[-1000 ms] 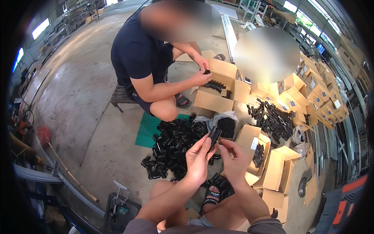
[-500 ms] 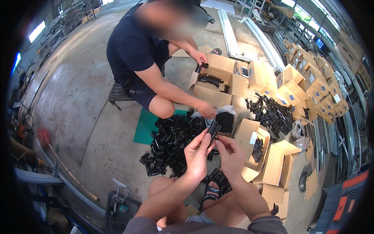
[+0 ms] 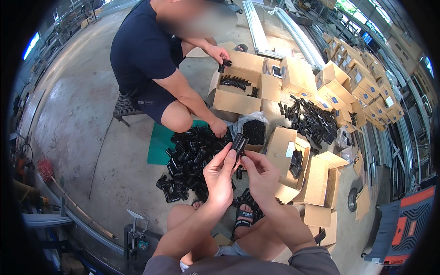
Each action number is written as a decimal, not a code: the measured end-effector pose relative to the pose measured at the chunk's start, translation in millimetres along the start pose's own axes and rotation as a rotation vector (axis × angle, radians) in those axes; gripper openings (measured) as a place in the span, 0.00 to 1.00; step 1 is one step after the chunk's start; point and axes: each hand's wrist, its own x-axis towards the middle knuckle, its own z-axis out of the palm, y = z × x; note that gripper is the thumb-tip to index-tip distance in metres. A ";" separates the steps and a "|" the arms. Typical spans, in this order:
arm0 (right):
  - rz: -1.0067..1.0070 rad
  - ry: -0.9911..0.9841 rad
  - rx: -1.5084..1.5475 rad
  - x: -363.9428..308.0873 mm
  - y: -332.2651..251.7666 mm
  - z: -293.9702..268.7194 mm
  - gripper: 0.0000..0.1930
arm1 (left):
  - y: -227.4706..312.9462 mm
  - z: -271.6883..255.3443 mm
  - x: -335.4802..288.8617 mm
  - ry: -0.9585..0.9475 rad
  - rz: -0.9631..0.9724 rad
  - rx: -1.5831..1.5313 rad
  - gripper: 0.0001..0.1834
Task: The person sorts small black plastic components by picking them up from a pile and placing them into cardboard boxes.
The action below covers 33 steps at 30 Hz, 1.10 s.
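A glossy black tubular fitting (image 3: pixel 239 142) is held up in front of me. My left hand (image 3: pixel 219 176) is closed around its side, with the thumb along it and the open round end facing up and away. My right hand (image 3: pixel 261 173) pinches close against the lower end of the fitting. Whatever sits between those right fingertips is too small and hidden to make out. Beyond my hands, a large heap of similar black fittings (image 3: pixel 190 158) lies partly on a green sheet (image 3: pixel 157 149). Beside the heap stands a plastic-lined box (image 3: pixel 253 133) of small black parts.
Opposite, a seated co-worker (image 3: pixel 142 50) holds a black fitting over an open carton (image 3: pixel 236 101), other hand at the heap. To the right lie more black parts (image 3: pixel 314 121), open cartons (image 3: pixel 316 181) and stacked boxes (image 3: pixel 366 80). A broom (image 3: pixel 78 204) lies left.
The co-worker's lower hand has moved from the plastic-lined box to the heap. My hands keep the fitting between them, its open end now turned more upward. The whole view has shifted slightly.
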 end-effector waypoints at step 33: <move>-0.144 0.031 -0.223 -3.4 -1.7 1.9 0.10 | -0.4 4.3 -2.4 0.064 0.096 0.175 0.20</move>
